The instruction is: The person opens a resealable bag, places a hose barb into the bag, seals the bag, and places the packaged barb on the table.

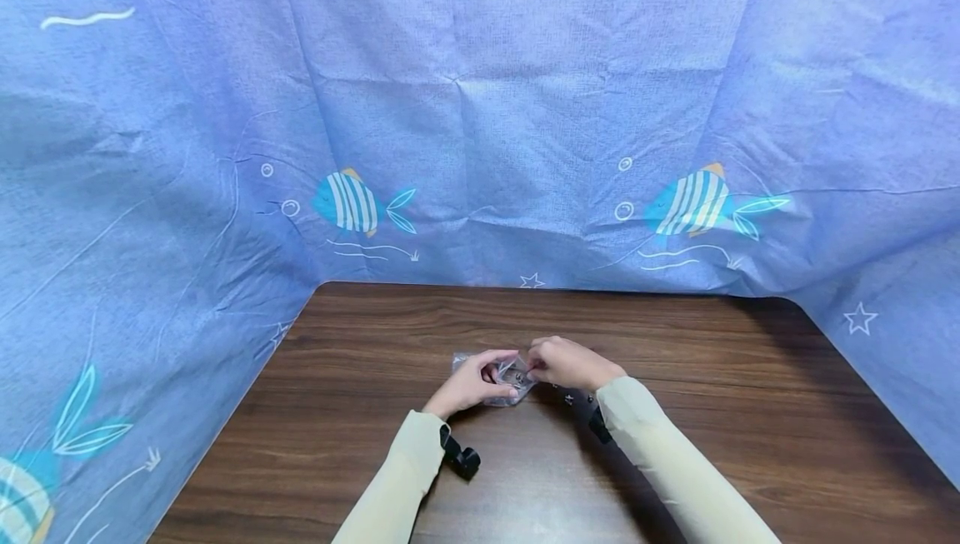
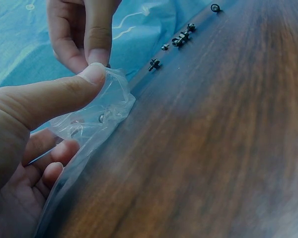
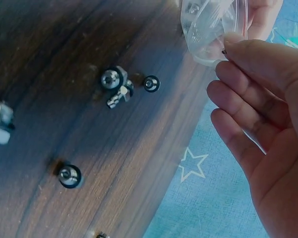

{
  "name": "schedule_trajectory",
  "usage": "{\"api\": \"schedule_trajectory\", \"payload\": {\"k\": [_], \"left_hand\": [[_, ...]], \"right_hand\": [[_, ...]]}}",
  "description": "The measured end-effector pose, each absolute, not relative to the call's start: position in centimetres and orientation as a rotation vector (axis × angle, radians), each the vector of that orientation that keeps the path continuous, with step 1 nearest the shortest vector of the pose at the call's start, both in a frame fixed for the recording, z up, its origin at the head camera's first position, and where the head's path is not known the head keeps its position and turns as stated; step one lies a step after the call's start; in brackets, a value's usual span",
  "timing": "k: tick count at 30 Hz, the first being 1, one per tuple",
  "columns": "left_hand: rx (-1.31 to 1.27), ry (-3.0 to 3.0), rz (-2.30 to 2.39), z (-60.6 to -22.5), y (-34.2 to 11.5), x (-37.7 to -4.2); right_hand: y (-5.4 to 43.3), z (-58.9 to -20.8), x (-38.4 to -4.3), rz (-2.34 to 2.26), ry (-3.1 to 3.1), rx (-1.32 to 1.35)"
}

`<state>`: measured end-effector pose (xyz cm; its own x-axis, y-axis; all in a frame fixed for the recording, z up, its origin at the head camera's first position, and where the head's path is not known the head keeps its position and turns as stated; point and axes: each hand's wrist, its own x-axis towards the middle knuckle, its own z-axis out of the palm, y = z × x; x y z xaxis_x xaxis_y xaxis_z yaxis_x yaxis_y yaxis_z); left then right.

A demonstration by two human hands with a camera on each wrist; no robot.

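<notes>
My left hand (image 1: 471, 383) holds a clear plastic bag (image 2: 120, 101), its thumb along the rim and its fingers curled beneath, so the mouth gapes. Inside the bag sits a small shiny metal piece (image 2: 101, 118). At the mouth, my right hand (image 1: 570, 363) pinches a tiny dark piece (image 3: 224, 51) between thumb and index finger; most of that piece is hidden by the fingertips. The other right fingers are loosely bent. Several small metal screws with dark washers lie on the table beside the bag, among them one screw (image 3: 69, 176) standing apart and a cluster (image 3: 114, 82).
The brown wood-grain table (image 1: 360, 461) reaches back to a blue cloth (image 1: 525, 152) printed with fish and stars, which hangs behind and at the sides. A black strap mount (image 1: 461, 456) is on the left wrist.
</notes>
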<state>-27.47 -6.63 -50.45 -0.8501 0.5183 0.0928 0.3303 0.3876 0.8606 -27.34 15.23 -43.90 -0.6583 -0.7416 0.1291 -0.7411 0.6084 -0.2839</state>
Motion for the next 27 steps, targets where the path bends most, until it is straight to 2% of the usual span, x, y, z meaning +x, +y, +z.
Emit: {"api": "schedule_trajectory", "payload": {"k": [27], "left_hand": [[0.786,2.455,1.459,-49.6,-6.4,-26.8]], "right_hand": [[17.6,-44.4,-27.1,-0.512,2.833,-1.222]]}}
